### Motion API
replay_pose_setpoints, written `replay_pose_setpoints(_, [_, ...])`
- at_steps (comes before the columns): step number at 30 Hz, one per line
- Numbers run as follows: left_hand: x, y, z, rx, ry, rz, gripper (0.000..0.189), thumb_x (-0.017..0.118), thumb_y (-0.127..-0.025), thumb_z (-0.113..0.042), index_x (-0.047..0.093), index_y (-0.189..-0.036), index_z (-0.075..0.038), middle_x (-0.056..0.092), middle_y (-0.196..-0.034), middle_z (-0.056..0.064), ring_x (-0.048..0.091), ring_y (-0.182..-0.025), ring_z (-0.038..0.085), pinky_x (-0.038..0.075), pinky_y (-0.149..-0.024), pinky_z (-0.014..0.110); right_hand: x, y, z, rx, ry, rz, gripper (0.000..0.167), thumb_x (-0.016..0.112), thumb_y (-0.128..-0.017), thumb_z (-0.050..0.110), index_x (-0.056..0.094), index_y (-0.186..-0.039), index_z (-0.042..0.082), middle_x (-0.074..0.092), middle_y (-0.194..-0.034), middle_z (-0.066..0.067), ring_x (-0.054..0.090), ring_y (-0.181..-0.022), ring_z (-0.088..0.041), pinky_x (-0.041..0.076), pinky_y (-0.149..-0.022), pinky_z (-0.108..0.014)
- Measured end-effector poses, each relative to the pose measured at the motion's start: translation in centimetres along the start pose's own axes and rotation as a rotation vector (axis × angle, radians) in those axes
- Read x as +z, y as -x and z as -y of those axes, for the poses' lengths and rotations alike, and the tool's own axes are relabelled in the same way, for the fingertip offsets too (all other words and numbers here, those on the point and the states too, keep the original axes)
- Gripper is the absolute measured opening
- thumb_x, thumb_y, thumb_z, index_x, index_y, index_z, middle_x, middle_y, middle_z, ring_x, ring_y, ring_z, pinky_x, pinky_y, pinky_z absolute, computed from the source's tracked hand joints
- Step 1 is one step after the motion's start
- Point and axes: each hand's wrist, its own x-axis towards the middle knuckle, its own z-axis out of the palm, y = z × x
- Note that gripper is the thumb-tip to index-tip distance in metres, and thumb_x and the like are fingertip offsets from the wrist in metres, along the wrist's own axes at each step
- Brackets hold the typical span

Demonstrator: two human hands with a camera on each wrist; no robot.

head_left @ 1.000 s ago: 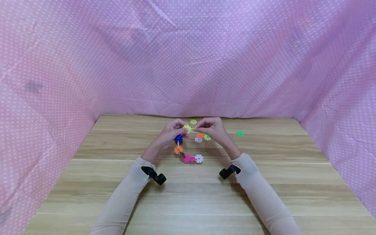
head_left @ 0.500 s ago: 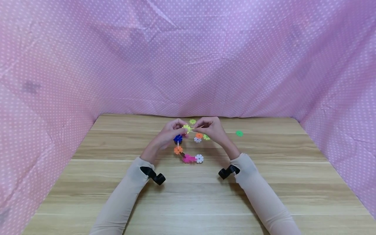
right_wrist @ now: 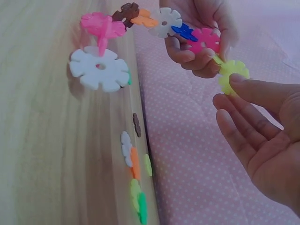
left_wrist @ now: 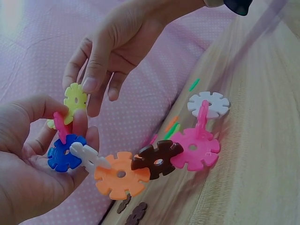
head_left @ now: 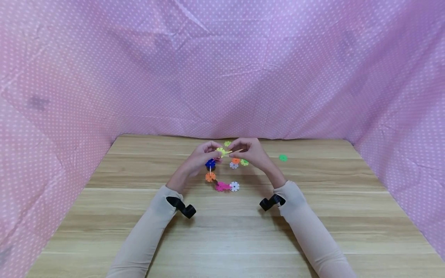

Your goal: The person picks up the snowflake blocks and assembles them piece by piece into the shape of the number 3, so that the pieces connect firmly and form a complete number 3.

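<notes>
A chain of interlocking plastic snowflake discs hangs from my left hand, which pinches a yellow disc at its upper end. My right hand holds another yellow disc between thumb and fingers, touching the one in the left. Along the chain come a pink disc, a blue disc, a white disc, an orange disc, a brown disc, two pink discs joined together, and an end white disc. Fingers partly hide the joint between the yellow discs.
Loose discs lie on the wooden table beyond the chain: an orange disc over a white disc, a yellow-green disc, a yellow disc and a green disc. A pink dotted cloth surrounds the table's back and sides.
The right hand has shifted slightly left toward the left hand, and its yellow disc has tilted a little. The hanging chain swings slightly; both hands keep their hold.
</notes>
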Motion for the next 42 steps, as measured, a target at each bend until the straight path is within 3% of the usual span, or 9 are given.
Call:
replay_pose_setpoints(8, [-0.3, 0.0, 0.0, -0.005, -0.004, -0.012, 0.026, 0.057, -0.101, -0.005, 0.056, -0.125, 0.003, 0.065, -0.096, 0.001, 0.068, -0.095, 0.028, 0.058, -0.097, 0.046, -1.4, 0.2, 0.3, 0.014, 0.036, -0.020, 0.021, 0.078, -0.089, 0.005, 0.073, -0.109, -0.001, 0.073, -0.110, -0.025, 0.072, -0.094, -0.018, 0.061, -0.079, -0.023])
replay_pose_setpoints(12, [-0.3, 0.0, -0.1, 0.003, -0.007, -0.021, 0.030, 0.058, -0.100, -0.006, 0.054, -0.128, 0.005, 0.065, -0.099, 0.007, 0.067, -0.096, 0.028, 0.058, -0.096, 0.045, -2.3, 0.2, 0.4, 0.024, 0.055, -0.037, 0.022, 0.077, -0.090, 0.006, 0.073, -0.109, -0.002, 0.073, -0.109, -0.024, 0.070, -0.092, -0.017, 0.060, -0.080, -0.021])
replay_pose_setpoints(16, [-0.3, 0.1, -0.2, -0.001, -0.013, -0.029, 0.031, 0.059, -0.100, -0.008, 0.055, -0.129, 0.004, 0.063, -0.104, 0.015, 0.065, -0.102, 0.035, 0.054, -0.101, 0.052, -3.1, 0.3, 0.4, 0.037, 0.063, -0.050, 0.023, 0.078, -0.089, 0.006, 0.072, -0.110, -0.002, 0.074, -0.107, -0.022, 0.070, -0.090, -0.015, 0.060, -0.078, -0.021])
replay_pose_setpoints(22, [-0.4, 0.1, -0.3, -0.007, -0.024, -0.032, 0.027, 0.058, -0.101, -0.008, 0.057, -0.127, 0.001, 0.063, -0.102, 0.009, 0.065, -0.102, 0.033, 0.056, -0.100, 0.048, -4.3, 0.6, 0.1, 0.117, 0.054, -0.030, 0.024, 0.077, -0.089, 0.004, 0.070, -0.111, -0.005, 0.073, -0.106, -0.023, 0.070, -0.085, -0.011, 0.060, -0.077, -0.021])
replay_pose_setpoints(26, [-0.4, 0.1, -0.2, -0.012, -0.022, -0.039, 0.024, 0.058, -0.101, -0.007, 0.058, -0.125, -0.001, 0.063, -0.106, 0.013, 0.067, -0.099, 0.028, 0.057, -0.099, 0.046, -4.9, 0.8, -0.7, 0.166, 0.085, 0.000, 0.024, 0.075, -0.091, 0.004, 0.069, -0.112, -0.007, 0.072, -0.106, -0.024, 0.069, -0.084, -0.009, 0.061, -0.079, -0.025])
replay_pose_setpoints(29, [-0.4, 0.1, -0.3, -0.015, -0.018, -0.039, 0.025, 0.059, -0.101, -0.007, 0.058, -0.125, -0.001, 0.062, -0.112, 0.019, 0.067, -0.100, 0.027, 0.056, -0.101, 0.049, -5.3, 1.0, -1.4, 0.200, 0.113, 0.018, 0.025, 0.074, -0.092, 0.003, 0.068, -0.113, -0.009, 0.072, -0.105, -0.025, 0.068, -0.084, -0.012, 0.061, -0.078, -0.028])
replay_pose_setpoints(33, [-0.3, 0.1, -0.2, -0.007, -0.018, -0.033, 0.026, 0.058, -0.101, -0.007, 0.057, -0.126, 0.001, 0.061, -0.115, 0.022, 0.065, -0.103, 0.032, 0.056, -0.100, 0.048, -5.7, 1.0, -2.5, 0.243, 0.166, 0.054, 0.027, 0.073, -0.090, 0.000, 0.067, -0.114, -0.012, 0.072, -0.104, -0.027, 0.070, -0.090, -0.029, 0.060, -0.073, -0.027])
replay_pose_setpoints(39, [-0.3, 0.1, -0.2, -0.008, -0.018, -0.030, 0.027, 0.058, -0.102, -0.007, 0.058, -0.127, 0.001, 0.063, -0.109, 0.013, 0.065, -0.106, 0.035, 0.057, -0.100, 0.047, -6.0, 0.7, -4.0, 0.294, 0.293, 0.140, 0.032, 0.075, -0.087, -0.002, 0.067, -0.117, -0.010, 0.072, -0.109, -0.026, 0.069, -0.103, -0.037, 0.060, -0.084, -0.030])
replay_pose_setpoints(42, [-0.3, 0.2, -0.2, -0.012, -0.024, -0.032, 0.027, 0.058, -0.102, -0.007, 0.058, -0.127, 0.001, 0.063, -0.104, 0.007, 0.064, -0.107, 0.036, 0.057, -0.100, 0.048, -6.0, 0.4, -4.7, 0.266, 0.329, 0.195, 0.030, 0.074, -0.087, -0.003, 0.067, -0.115, -0.011, 0.072, -0.109, -0.026, 0.068, -0.103, -0.038, 0.060, -0.088, -0.032])
